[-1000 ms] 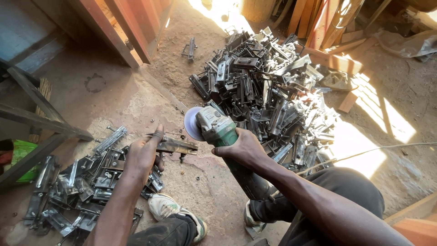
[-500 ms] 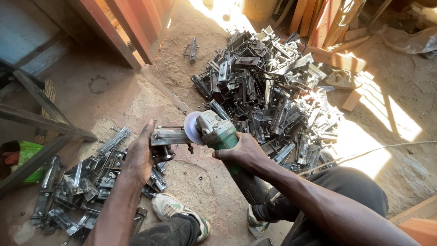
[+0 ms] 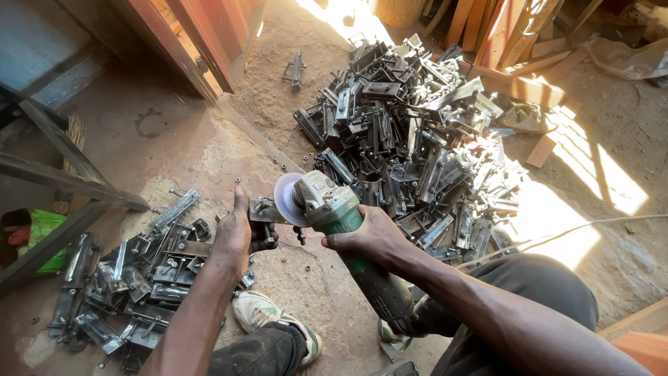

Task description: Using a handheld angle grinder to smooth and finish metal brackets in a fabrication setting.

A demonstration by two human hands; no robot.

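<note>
My right hand [image 3: 372,238] grips a green angle grinder [image 3: 341,219] by its body. Its pale disc [image 3: 287,200] stands upright against a small metal bracket [image 3: 263,210]. My left hand [image 3: 233,237] holds that bracket up off the ground, fingers wrapped around it and one finger pointing upward. The grinder's dark handle [image 3: 383,289] runs back toward my knee. A large heap of metal brackets [image 3: 417,132] lies just beyond the grinder. A smaller pile of similar metal pieces [image 3: 139,271] lies under and left of my left forearm.
My shoe [image 3: 268,317] rests on the dirt floor below the hands. A red metal door frame [image 3: 188,42] stands at the upper left, dark steel bars [image 3: 62,181] cross at the left. Wooden planks [image 3: 515,83] lie behind the heap. A cable [image 3: 605,223] runs at the right.
My left hand has lifted the bracket from the pile and brought it up against the grinder disc. The grinder has shifted slightly left and toward me.
</note>
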